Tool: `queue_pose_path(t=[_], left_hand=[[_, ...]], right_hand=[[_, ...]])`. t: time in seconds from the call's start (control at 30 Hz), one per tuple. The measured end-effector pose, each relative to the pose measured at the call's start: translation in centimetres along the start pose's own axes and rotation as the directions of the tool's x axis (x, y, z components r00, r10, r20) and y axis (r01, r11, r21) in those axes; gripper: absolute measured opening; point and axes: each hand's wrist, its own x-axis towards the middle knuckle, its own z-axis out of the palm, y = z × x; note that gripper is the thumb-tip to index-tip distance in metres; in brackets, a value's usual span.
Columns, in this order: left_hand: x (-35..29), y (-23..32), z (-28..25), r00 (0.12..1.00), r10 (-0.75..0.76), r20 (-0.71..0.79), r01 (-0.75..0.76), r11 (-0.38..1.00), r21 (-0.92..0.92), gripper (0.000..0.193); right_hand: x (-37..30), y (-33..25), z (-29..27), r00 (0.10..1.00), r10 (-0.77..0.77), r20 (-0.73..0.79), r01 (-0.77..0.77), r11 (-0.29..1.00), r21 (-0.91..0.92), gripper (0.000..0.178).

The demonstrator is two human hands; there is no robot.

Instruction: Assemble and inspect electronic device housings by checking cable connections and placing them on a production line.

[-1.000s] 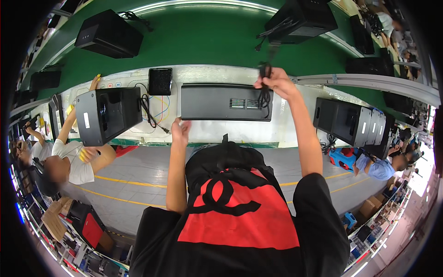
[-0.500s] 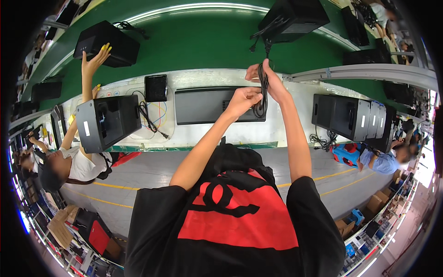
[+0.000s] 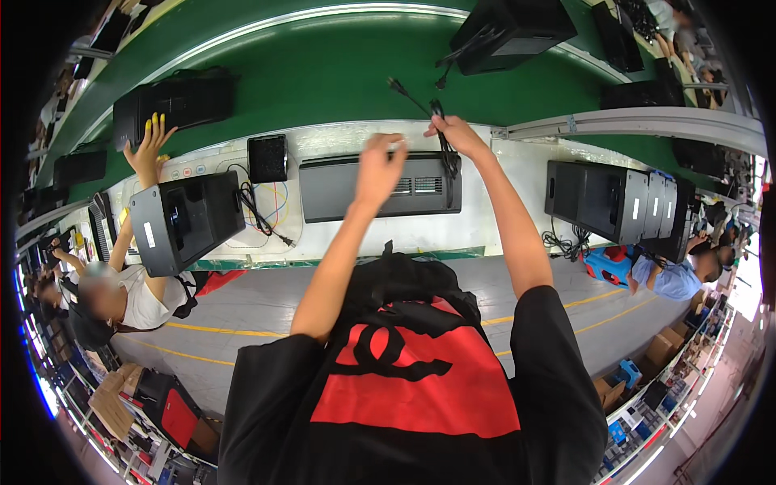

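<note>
My right hand [image 3: 459, 136] grips a folded black power cable [image 3: 447, 153] above the far right part of the bench. One plug end [image 3: 398, 86] sticks out far and left over the green surface; the loops hang over the right end of a dark grey computer case [image 3: 347, 190]. That case lies flat, with vent slots showing. To the left, my left hand [image 3: 380, 171] is raised over the case, apart from the cable. Its fingers are curled together and a little blurred; what they pinch, if anything, is too small to make out.
A black case [image 3: 190, 222] stands left with a coiled cable [image 3: 257, 208] and a small black box [image 3: 267, 158] nearby. More cases [image 3: 598, 198] stand right, beside a metal rail [image 3: 630, 125]. A co-worker's hand [image 3: 147, 149] touches a case [image 3: 182, 105] on the green belt [image 3: 323, 81].
My left hand has come off the cable and moved left. My right hand has shifted slightly left, and a plug end now points out leftward. On the left, the co-worker's case has turned.
</note>
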Motion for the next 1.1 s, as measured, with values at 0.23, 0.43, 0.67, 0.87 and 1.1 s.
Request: queue_pose_path(t=[0.23, 0.43, 0.67, 0.87, 1.1], left_hand=[[-5.2, -7.8, -10.0, 0.973, -0.121, -0.195, 0.141, 0.986, 0.09, 0.034], [-9.2, -10.9, -12.3, 0.808, -0.575, -0.132, 0.531, 0.806, -0.262, 0.066], [-7.6, -11.9, -11.7, 0.744, -0.649, 0.161, 0.637, 0.614, -0.466, 0.07], [-3.4, -11.9, -11.8, 0.793, -0.583, 0.178, 0.595, 0.677, -0.432, 0.079], [-2.6, -25.0, -15.2, 0.846, -0.428, -0.318, 0.401, 0.904, -0.149, 0.035]], right_hand=[[0.7, 5.1, 0.2, 0.97, 0.228, 0.083, -0.238, 0.962, 0.137, 0.081], [-9.0, 6.0, 5.2, 0.884, 0.466, 0.037, -0.37, 0.65, 0.664, 0.064], [-9.3, 3.3, 7.0, 0.885, 0.458, -0.086, -0.164, 0.478, 0.863, 0.056], [-6.0, 2.7, 5.3, 0.883, 0.458, -0.107, -0.163, 0.512, 0.843, 0.052], [-8.5, 2.9, 5.8, 0.89, 0.404, -0.212, -0.013, 0.487, 0.873, 0.052]])
